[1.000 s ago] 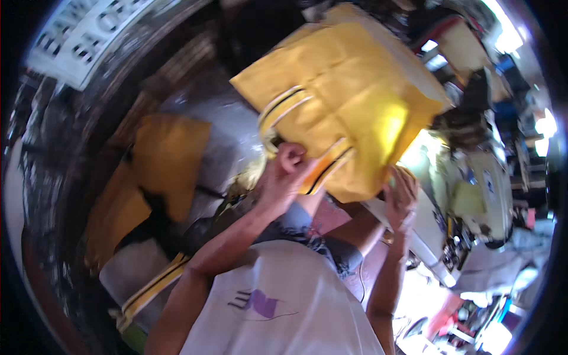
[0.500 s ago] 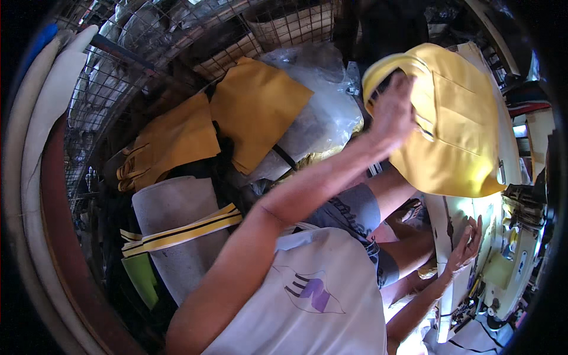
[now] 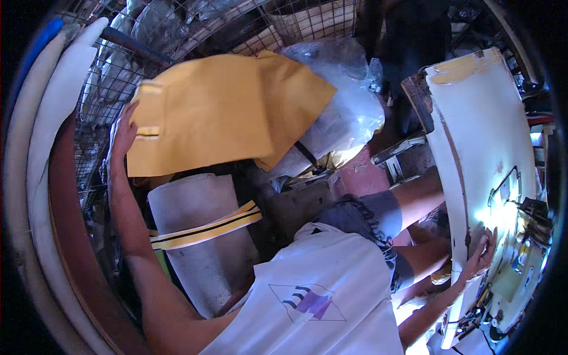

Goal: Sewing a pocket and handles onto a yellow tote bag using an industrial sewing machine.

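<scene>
Out to the left, my left hand (image 3: 124,130) grips the left edge of a yellow-orange sheet of fabric or leatherette (image 3: 207,112), the fingers closed at that edge. Two short striped strips (image 3: 148,133) show on the sheet near my fingers. The sheet lies spread over the pile, overlapping another yellow-orange piece (image 3: 302,100). On the right, my right hand (image 3: 482,254) rests at the near part of the white sewing-machine table (image 3: 473,130), fingers extended, holding nothing.
Below the sheet stands a grey roll (image 3: 195,219) with a yellow, black-striped band (image 3: 207,228) across it. Clear plastic wrapping (image 3: 349,112) bulges behind the pile. Long rolls of material (image 3: 35,177) line the far left; a wire mesh (image 3: 207,35) runs behind. A lamp lights the machine (image 3: 512,216).
My left hand has carried the yellow sheet from above the white table leftward onto the pile. The tabletop beneath is now uncovered. My right hand stays at the table.
</scene>
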The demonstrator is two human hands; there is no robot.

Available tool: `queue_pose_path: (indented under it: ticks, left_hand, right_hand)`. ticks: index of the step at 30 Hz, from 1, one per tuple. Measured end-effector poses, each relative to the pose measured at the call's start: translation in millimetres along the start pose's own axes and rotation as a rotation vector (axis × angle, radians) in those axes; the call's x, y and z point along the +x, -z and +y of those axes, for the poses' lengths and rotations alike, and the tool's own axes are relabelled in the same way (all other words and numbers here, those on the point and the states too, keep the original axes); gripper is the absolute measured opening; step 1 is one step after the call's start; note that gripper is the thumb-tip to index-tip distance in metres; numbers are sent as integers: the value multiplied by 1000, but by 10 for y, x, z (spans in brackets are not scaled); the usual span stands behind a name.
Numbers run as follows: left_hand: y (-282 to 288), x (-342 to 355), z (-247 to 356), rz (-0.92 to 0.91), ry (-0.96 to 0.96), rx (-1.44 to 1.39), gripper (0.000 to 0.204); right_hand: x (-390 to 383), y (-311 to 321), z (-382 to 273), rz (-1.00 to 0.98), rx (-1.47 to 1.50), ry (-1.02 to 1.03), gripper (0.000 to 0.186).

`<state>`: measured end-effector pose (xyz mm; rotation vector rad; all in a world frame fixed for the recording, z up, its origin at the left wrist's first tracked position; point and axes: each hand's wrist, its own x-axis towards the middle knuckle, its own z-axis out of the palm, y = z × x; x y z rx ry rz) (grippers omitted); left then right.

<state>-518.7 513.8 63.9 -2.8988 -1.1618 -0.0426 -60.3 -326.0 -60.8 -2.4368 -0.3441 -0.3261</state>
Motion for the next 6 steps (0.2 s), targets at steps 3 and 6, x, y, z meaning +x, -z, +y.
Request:
queue_pose_path:
  ticks: [3, 6]
  left_hand:
    - [-264, -573, -1273, -23, -57, 402, 73]
    - [-972, -419, -714, -515, 230, 734, 87]
  right_hand:
    - [41, -141, 132, -31, -10, 53, 34]
    - [-42, 98, 107, -8, -8, 50, 36]
